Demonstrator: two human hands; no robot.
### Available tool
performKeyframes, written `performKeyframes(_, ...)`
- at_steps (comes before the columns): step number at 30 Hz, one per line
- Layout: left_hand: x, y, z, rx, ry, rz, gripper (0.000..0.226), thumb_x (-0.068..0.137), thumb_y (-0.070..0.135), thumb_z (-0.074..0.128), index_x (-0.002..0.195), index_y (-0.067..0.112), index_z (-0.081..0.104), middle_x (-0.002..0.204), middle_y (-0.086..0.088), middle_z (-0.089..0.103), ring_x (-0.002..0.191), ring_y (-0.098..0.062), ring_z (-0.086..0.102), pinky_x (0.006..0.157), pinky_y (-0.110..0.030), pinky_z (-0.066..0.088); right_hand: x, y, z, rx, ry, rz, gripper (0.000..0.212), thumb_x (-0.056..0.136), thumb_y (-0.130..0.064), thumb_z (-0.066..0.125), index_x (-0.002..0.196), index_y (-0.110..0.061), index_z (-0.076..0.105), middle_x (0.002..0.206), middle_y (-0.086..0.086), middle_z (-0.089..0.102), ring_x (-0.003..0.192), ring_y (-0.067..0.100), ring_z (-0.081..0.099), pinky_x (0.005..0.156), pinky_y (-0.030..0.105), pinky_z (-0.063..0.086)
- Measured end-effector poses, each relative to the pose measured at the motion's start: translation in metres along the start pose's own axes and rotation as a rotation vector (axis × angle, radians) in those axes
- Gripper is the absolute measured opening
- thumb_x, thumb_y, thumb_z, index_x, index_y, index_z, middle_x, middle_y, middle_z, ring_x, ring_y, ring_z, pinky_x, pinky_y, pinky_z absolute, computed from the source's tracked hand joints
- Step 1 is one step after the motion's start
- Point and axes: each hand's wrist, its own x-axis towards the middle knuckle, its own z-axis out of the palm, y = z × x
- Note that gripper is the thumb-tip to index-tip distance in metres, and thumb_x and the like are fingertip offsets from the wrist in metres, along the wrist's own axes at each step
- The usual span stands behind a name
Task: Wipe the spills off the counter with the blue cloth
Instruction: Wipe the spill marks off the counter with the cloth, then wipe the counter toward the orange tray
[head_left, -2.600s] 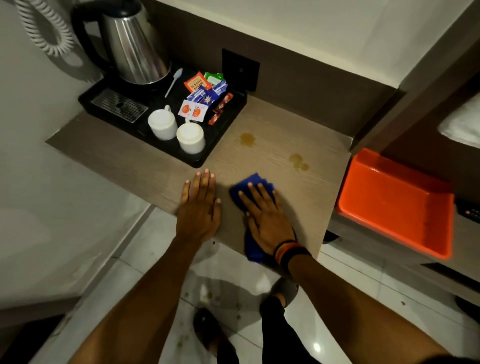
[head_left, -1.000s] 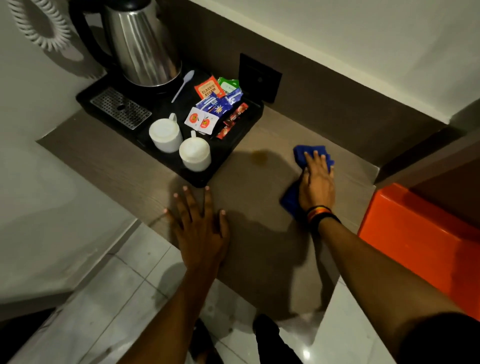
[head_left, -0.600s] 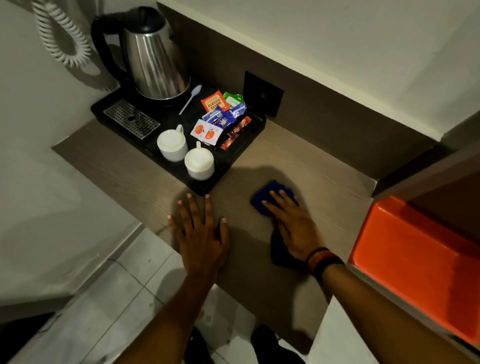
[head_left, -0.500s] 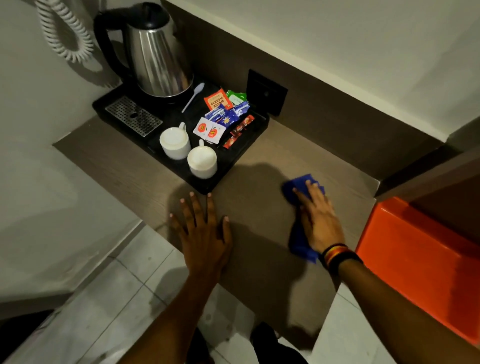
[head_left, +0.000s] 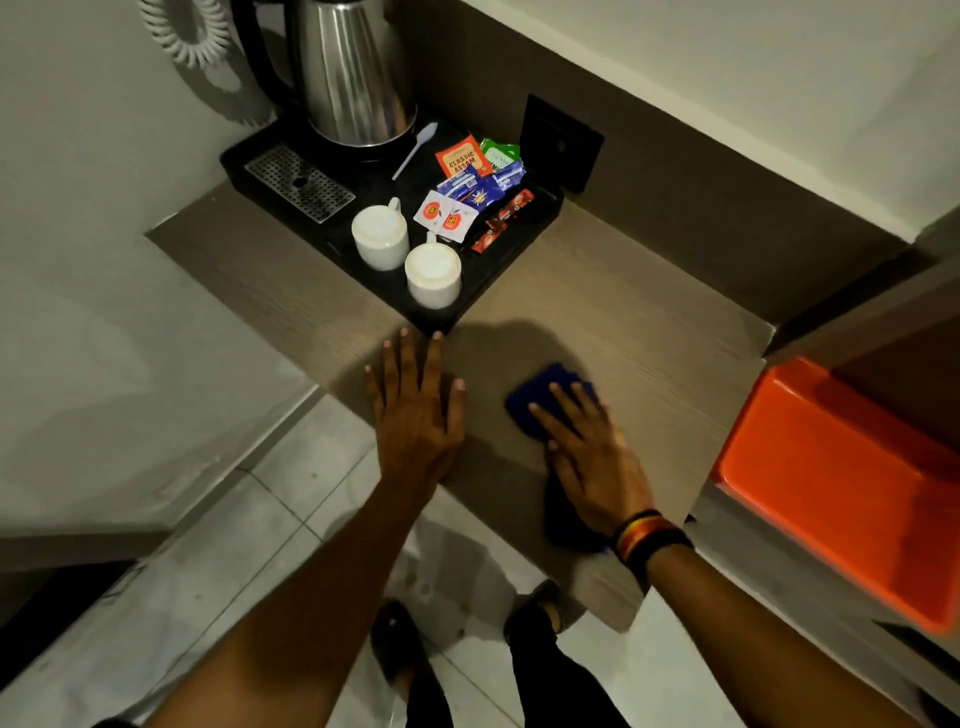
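The blue cloth (head_left: 535, 397) lies flat on the wooden counter (head_left: 639, 332), near its front edge. My right hand (head_left: 592, 457) presses down on the cloth with fingers spread, covering most of it; a dark end of the cloth shows by my wrist. My left hand (head_left: 418, 410) rests flat on the counter to the left of the cloth, fingers apart, holding nothing. Its fingertips nearly reach the black tray. No brown spill marks show on the bare wood around the cloth.
A black tray (head_left: 511, 260) at the back left holds a steel kettle (head_left: 353, 67), two white cups (head_left: 382, 236), a spoon and several sachets. A black wall socket (head_left: 563, 143) sits behind. An orange bin (head_left: 841, 483) stands on a lower shelf to the right.
My right hand has slid the cloth from the back right of the counter toward the front centre. The two brown spots seen earlier no longer show. My left hand has stayed planted.
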Motion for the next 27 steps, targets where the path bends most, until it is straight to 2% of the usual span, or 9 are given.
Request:
performKeyframes(3,0.005,-0.021,-0.007,0.072,0.015,-0.056,0.088,0.102,0.068,0.022,0.17,0.015,0.009,0.178,-0.019,0.008,0.165,-0.038,0.003,0.131,-0.065,0.001,0.003,0.014,-0.004,-0.009,0.07,0.238,0.051,0.104,-0.038,0.039,0.154,-0.041,0.027,0.169,0.006,0.005,0.156,0.03,-0.003,0.124,0.058,0.014)
performKeyframes(5,0.01,-0.026,-0.006,0.144,0.007,-0.114,0.093,0.101,0.07,0.02,0.169,0.008,0.004,0.178,-0.02,0.003,0.165,-0.036,-0.002,0.131,-0.062,-0.006,0.031,0.01,-0.002,-0.021,0.094,0.247,0.053,0.104,-0.042,0.033,0.155,-0.039,0.021,0.169,0.012,0.008,0.156,0.033,0.001,0.124,0.06,0.013)
performKeyframes(8,0.015,-0.026,-0.001,0.235,0.011,-0.123,0.09,0.103,0.065,0.021,0.169,0.006,0.006,0.178,-0.02,0.003,0.165,-0.037,-0.001,0.131,-0.062,-0.007,0.073,-0.007,0.003,-0.04,0.109,0.165,0.052,0.104,-0.045,0.029,0.155,-0.036,0.025,0.168,0.01,0.016,0.155,0.033,0.008,0.125,0.058,0.012)
performKeyframes(11,0.014,-0.028,-0.001,0.258,0.015,-0.113,0.084,0.105,0.06,0.024,0.168,0.005,0.014,0.177,-0.02,0.011,0.164,-0.038,0.007,0.131,-0.064,-0.001,0.072,-0.042,0.018,-0.071,0.042,0.051,0.052,0.103,-0.039,0.028,0.155,-0.033,0.027,0.168,0.01,0.017,0.156,0.031,0.007,0.126,0.055,0.008)
performKeyframes(16,0.012,-0.02,-0.012,0.28,-0.031,-0.117,0.083,0.106,0.06,0.022,0.166,0.003,0.023,0.175,-0.022,0.022,0.162,-0.043,0.018,0.129,-0.07,0.01,-0.011,-0.071,0.037,-0.04,-0.022,-0.247,0.063,0.097,-0.019,0.046,0.155,-0.033,0.028,0.167,0.006,0.021,0.156,0.028,0.007,0.126,0.052,0.006)
performKeyframes(19,0.001,-0.013,-0.016,0.245,-0.093,-0.106,0.086,0.105,0.063,0.019,0.167,0.002,0.018,0.175,-0.025,0.017,0.163,-0.044,0.013,0.129,-0.069,0.01,-0.058,-0.039,0.027,0.018,-0.023,-0.263,0.059,0.098,-0.015,0.047,0.153,-0.031,0.034,0.165,0.005,0.026,0.156,0.025,0.009,0.126,0.047,0.011)
performKeyframes(22,-0.02,0.016,-0.012,0.202,-0.097,-0.044,0.085,0.106,0.061,0.018,0.165,0.0,0.026,0.171,-0.028,0.027,0.16,-0.045,0.023,0.129,-0.066,0.018,-0.097,-0.009,0.012,0.074,0.027,-0.106,0.059,0.099,-0.01,0.05,0.152,-0.033,0.036,0.165,0.001,0.024,0.154,0.024,0.015,0.124,0.047,0.021)
performKeyframes(24,-0.037,0.039,0.001,0.172,-0.05,0.13,0.074,0.109,0.053,0.033,0.162,0.0,0.035,0.167,-0.028,0.036,0.157,-0.044,0.033,0.126,-0.064,0.027,-0.115,0.008,-0.001,0.122,0.11,0.101,0.064,0.099,-0.003,0.049,0.153,-0.033,0.034,0.166,0.0,0.018,0.154,0.023,0.012,0.125,0.046,0.021)
performKeyframes(27,-0.047,0.08,0.02,0.108,-0.017,0.369,0.068,0.111,0.046,0.045,0.16,0.0,0.04,0.166,-0.026,0.039,0.156,-0.04,0.037,0.126,-0.061,0.03,-0.125,0.043,-0.031,0.193,0.308,0.398,0.064,0.096,0.004,0.045,0.152,-0.025,0.036,0.165,0.013,0.022,0.153,0.034,0.02,0.124,0.051,0.02)
